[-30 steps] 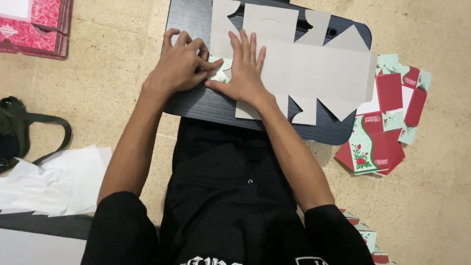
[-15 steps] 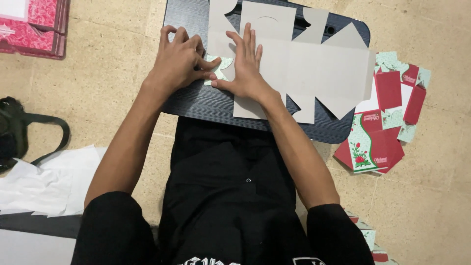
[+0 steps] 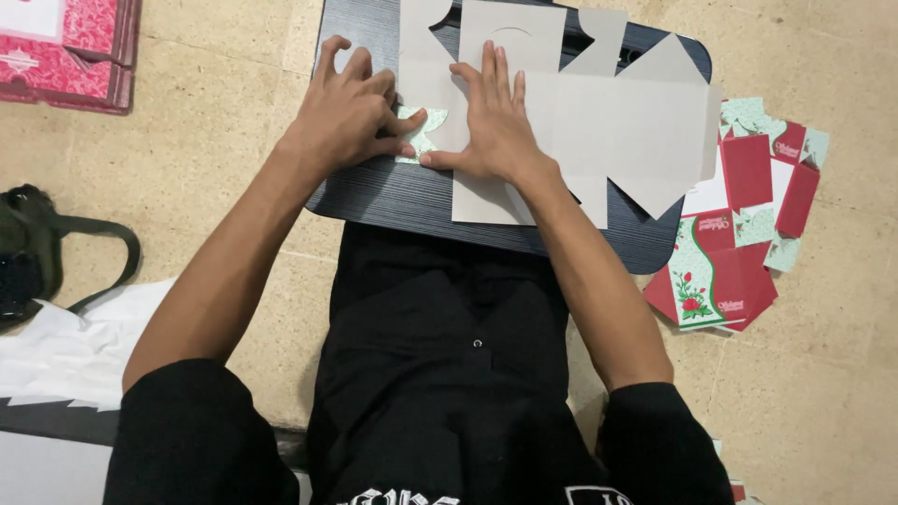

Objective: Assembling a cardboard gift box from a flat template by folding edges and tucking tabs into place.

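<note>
Both hands press a flat grey box blank on the dark bench.

Head view: left hand (image 3: 351, 117), fingers curled, pinches the green-printed flap (image 3: 421, 131); right hand (image 3: 491, 126) lies flat, fingers spread, on the cardboard blank (image 3: 599, 122) atop the bench (image 3: 393, 201). Little has shifted since earlier.

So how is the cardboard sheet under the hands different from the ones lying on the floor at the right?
The sheet on the board lies plain grey side up, spread flat under both hands; the floor sheets show red, white and green print with roses, untouched. The grey one rests on a dark board, the others on bare floor. Both are flat, die-cut box blanks.
</note>
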